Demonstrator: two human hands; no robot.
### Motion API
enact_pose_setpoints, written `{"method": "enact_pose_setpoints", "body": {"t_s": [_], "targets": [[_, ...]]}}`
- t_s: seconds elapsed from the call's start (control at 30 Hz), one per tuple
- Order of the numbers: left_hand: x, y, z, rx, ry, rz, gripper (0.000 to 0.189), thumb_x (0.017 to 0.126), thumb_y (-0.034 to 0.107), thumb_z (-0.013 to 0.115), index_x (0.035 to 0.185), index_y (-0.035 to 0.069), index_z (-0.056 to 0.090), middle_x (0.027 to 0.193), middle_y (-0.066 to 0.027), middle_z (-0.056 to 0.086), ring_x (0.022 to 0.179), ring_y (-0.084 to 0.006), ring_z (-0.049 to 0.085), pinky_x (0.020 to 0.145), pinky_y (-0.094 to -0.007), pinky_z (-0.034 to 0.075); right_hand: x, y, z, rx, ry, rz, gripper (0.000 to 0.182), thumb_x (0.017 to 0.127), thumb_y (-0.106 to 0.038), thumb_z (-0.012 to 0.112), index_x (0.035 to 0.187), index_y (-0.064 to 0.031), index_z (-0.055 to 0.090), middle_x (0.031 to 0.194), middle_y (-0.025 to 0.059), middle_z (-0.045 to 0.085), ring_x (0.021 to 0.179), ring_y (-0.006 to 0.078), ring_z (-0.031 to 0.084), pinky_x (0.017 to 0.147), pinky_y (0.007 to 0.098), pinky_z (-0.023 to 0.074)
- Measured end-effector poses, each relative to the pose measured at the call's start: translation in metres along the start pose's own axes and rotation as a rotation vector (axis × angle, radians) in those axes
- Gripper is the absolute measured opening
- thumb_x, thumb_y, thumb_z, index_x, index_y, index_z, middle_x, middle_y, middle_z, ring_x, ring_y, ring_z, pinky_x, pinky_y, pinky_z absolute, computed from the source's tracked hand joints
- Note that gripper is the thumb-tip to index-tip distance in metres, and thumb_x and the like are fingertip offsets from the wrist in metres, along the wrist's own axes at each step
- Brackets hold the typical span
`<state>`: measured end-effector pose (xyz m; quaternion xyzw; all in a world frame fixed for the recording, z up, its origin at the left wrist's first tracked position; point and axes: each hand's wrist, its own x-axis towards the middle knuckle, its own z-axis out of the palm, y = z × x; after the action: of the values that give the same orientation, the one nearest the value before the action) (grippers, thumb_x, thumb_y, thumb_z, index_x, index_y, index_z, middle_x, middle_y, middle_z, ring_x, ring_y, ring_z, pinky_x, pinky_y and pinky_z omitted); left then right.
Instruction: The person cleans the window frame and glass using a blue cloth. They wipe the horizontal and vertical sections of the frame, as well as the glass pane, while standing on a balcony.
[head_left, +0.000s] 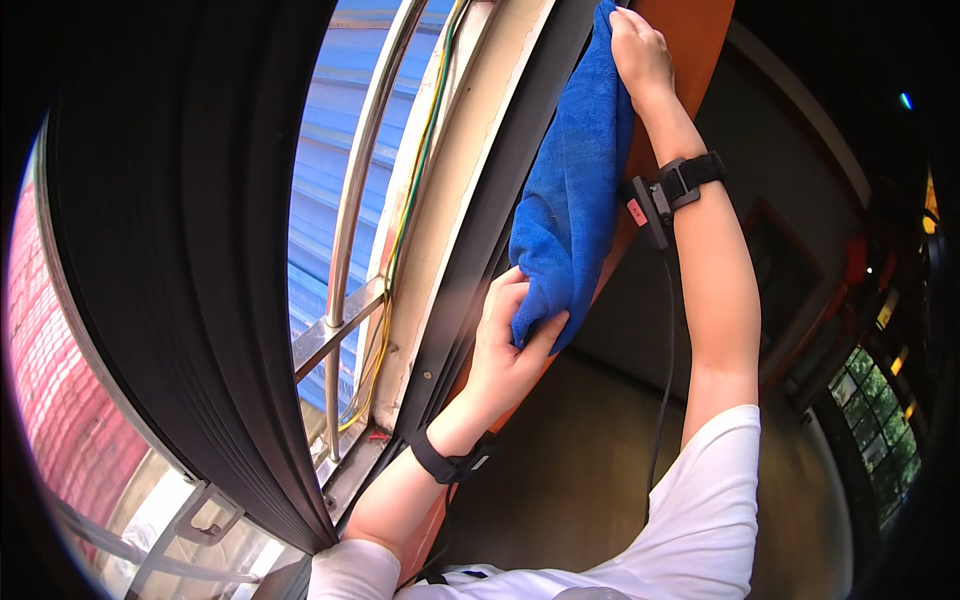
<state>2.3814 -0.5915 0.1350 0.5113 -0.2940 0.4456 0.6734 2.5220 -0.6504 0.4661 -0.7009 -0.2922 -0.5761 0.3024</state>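
Note:
A blue microfibre cloth (574, 180) is stretched lengthwise between my two hands, along the dark metal window frame (480, 255). My left hand (514, 330) grips its lower end, with the thumb on one side and the fingers on the other. Farther up, my right hand (643, 54) pinches the opposite end near the top of the view. Part of the cloth lies over the orange wooden sill (679, 37); folds hide what is beneath it. Each wrist wears a black strap, and the right one carries a small device (651, 210).
Left of the frame are steel guard bars (356, 165), yellow and green wires (420, 165) and blue corrugated sheeting (341, 127) outside. A dark window sash (172, 262) with a handle (206, 517) fills the left. A black cable (666, 360) hangs beside my right arm, above the floor (570, 465).

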Motion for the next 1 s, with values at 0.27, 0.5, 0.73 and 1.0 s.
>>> {"method": "enact_pose_setpoints", "body": {"t_s": [0.27,0.5,0.73,1.0], "targets": [[-0.006,0.003,-0.006,0.173,0.143,0.058,0.033,0.085,0.001,0.073,0.112,0.004,0.054,0.119,-0.011,0.05,0.109,-0.0217,0.053,0.098,-0.0318,0.04,0.034,0.029,-0.047,-0.105,-0.258,-0.236,0.032,0.093,-0.027,0.067,0.119,-0.0084,0.071,0.111,0.0076,0.073,0.103,0.0204,0.069,0.094,0.0326,0.052],[-0.01,-0.006,-0.017,0.31,0.229,0.051,0.032,0.085,0.01,0.073,0.111,0.003,0.055,0.135,-0.0185,0.042,0.125,-0.0307,0.046,0.105,-0.0429,0.037,0.013,-0.03,-0.029,-0.419,-0.118,-0.539,0.023,0.092,-0.014,0.052,0.096,-0.0101,0.074,0.102,0.0178,0.066,0.098,0.0387,0.065,0.085,0.0448,0.0535],[-0.001,0.009,-0.015,-0.181,0.134,-0.047,0.03,0.09,0.004,0.065,0.117,0.003,0.051,0.149,-0.0214,0.035,0.133,-0.0287,0.044,0.106,-0.0409,0.038,0.014,-0.028,-0.034,-0.659,-0.198,-0.557,0.025,0.09,-0.011,0.052,0.098,-0.012,0.075,0.111,0.0146,0.059,0.109,0.0335,0.06,0.091,0.0428,0.0513],[0.003,0.009,-0.009,-0.188,0.1,0.034,0.03,0.09,0.003,0.065,0.117,0.003,0.051,0.146,-0.0214,0.04,0.133,-0.0303,0.044,0.109,-0.0422,0.034,-0.002,-0.042,-0.032,-0.68,-0.176,-0.392,0.028,0.091,-0.032,0.056,0.106,-0.0144,0.073,0.112,0.0154,0.056,0.111,0.0327,0.059,0.095,0.0452,0.0491]]}}
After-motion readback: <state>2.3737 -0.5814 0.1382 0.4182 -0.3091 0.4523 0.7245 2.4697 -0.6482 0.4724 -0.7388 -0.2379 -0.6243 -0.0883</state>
